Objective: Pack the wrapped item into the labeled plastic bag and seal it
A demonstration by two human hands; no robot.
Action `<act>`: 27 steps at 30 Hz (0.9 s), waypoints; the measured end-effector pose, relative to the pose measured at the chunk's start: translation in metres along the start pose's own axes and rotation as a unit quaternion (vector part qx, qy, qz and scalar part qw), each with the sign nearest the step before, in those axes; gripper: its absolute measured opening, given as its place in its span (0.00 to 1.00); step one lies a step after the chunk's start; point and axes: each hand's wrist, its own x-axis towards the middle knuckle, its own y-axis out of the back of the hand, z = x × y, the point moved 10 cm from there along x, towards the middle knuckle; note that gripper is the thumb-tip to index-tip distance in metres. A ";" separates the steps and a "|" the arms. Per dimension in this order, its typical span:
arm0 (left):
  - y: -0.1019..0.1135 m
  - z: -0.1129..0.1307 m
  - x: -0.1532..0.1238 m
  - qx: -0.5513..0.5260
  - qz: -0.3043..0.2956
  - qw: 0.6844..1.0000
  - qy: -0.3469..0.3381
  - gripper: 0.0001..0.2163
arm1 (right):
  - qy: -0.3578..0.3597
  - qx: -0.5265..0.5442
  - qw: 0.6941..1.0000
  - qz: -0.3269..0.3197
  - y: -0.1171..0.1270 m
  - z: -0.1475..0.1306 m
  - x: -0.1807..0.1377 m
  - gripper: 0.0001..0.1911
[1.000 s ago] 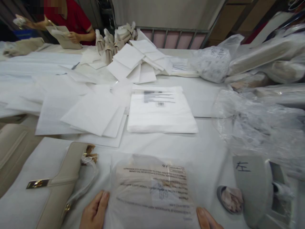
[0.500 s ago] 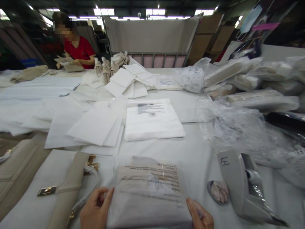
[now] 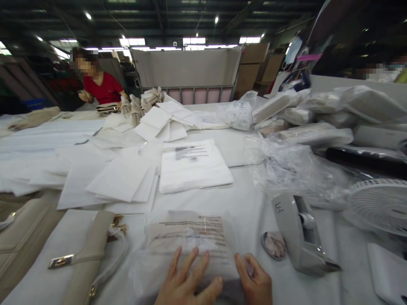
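A clear plastic bag [image 3: 190, 237] with printed warning text lies at the near edge of the table, a beige item showing through it. My left hand [image 3: 190, 279] rests flat on its near half, fingers spread. At the bag's right edge is my right hand [image 3: 256, 281], thumb on the plastic and fingers curled in at the side. To the left lies a beige handbag [image 3: 92, 254] with a gold clasp, partly covered by a white sheet.
A grey tape dispenser [image 3: 299, 237] and a small round dish [image 3: 274, 245] stand on the right, near a white fan [image 3: 378, 207]. Ahead lies a stack of printed white bags [image 3: 195, 169]. Wrapped packages [image 3: 318, 131] are heaped far right. A person in red [image 3: 103, 87] works across the table.
My left hand has left the bag's left edge and now lies spread on top of it. My right hand stays at the right edge. The view has tilted up and turned right.
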 end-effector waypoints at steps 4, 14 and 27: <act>-0.029 -0.010 0.017 0.093 -0.061 0.992 -0.055 0.38 | -0.051 0.001 0.999 0.000 0.002 0.011 -0.004 0.28; -0.039 -0.008 0.004 0.109 -0.078 0.989 -0.063 0.35 | -0.095 -0.001 0.995 -0.036 -0.006 0.040 0.007 0.21; -0.027 -0.004 0.005 0.117 -0.037 0.989 -0.076 0.33 | 0.369 -0.134 0.919 -0.035 -0.017 -0.044 -0.064 0.29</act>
